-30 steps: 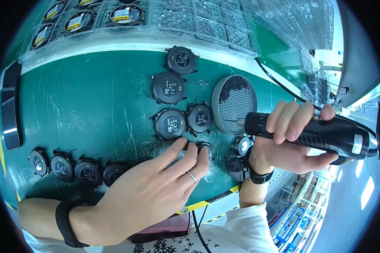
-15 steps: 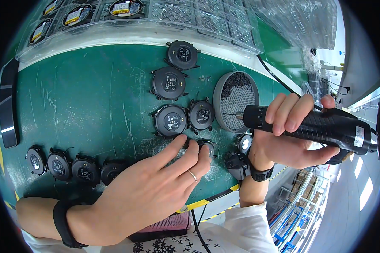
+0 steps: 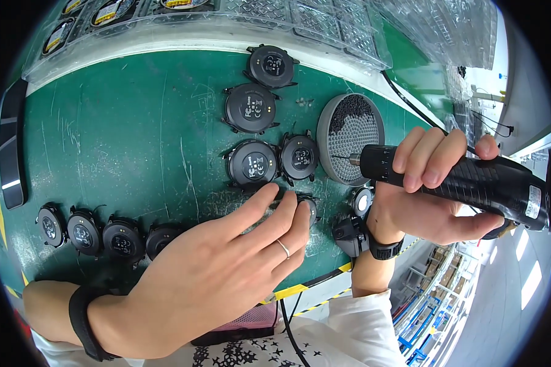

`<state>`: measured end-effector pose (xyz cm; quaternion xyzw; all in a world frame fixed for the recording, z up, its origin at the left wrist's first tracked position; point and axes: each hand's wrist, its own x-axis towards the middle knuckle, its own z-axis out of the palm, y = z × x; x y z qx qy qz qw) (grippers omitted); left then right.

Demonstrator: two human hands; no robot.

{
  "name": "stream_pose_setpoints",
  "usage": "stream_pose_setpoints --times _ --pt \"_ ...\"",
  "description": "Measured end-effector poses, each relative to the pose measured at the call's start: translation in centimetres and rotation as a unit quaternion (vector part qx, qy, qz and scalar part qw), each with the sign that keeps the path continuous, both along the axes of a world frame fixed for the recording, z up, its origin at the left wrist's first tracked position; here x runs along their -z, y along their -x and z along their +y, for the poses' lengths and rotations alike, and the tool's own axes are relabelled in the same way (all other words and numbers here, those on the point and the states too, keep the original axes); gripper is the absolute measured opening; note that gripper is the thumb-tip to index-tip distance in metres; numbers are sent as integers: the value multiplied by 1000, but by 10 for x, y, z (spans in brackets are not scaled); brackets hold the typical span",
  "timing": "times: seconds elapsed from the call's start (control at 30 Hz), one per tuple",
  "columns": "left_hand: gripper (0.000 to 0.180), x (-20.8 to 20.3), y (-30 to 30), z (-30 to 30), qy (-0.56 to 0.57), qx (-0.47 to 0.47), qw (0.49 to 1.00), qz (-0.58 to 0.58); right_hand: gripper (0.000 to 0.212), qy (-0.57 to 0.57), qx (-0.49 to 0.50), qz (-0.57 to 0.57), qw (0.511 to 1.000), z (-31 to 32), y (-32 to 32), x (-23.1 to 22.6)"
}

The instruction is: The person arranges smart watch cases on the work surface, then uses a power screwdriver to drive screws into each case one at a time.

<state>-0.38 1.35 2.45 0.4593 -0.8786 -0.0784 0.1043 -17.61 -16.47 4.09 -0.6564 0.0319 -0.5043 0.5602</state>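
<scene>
My right hand [image 3: 419, 214] is wrapped round a black electric screwdriver [image 3: 493, 189], held nearly level. Its thin bit points left over a round grey screw dish [image 3: 349, 145], whose far part is heaped with small dark screws. My left hand [image 3: 226, 263], a ring on one finger, bends its fingertips down onto a black watch case [image 3: 312, 211], mostly hidden beneath them. Just beyond those fingers lie two more round cases, a larger watch case [image 3: 251, 164] and a smaller watch case [image 3: 298, 158], backs up. Farther off are another watch case [image 3: 250, 108] and a watch case [image 3: 271, 66].
Several watch cases [image 3: 84, 233] form a row at the near left, partly behind my left hand. Clear plastic trays [image 3: 257, 19] stand along the far edge, some holding opened watch bodies. A black strip-shaped object [image 3: 12, 153] lies far left. A small black device [image 3: 349, 235] sits beside my right wrist.
The whole view has shifted slightly, so the bench things sit a little higher and farther right. Both hands keep nearly the same pose, the screwdriver bit still over the dish.
</scene>
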Motion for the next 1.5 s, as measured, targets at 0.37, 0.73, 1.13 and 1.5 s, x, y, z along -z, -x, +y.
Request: stream_pose_setpoints --times 0.37,0.73,1.13,1.5 --pt "47 4 1 1 -34 -5 999 10 72 26 27 1 999 5 1 -6" --pt "51 3 2 1 -6 -7 998 -58 52 9 -11 -21 1000 37 19 -13" --pt "50 3 4 -3 -21 -8 999 -41 44 57 -53 24 997 36 19 -11" --pt "49 5 6 -4 -28 -21 999 -7 43 57 -39 23 997 37 18 -11"
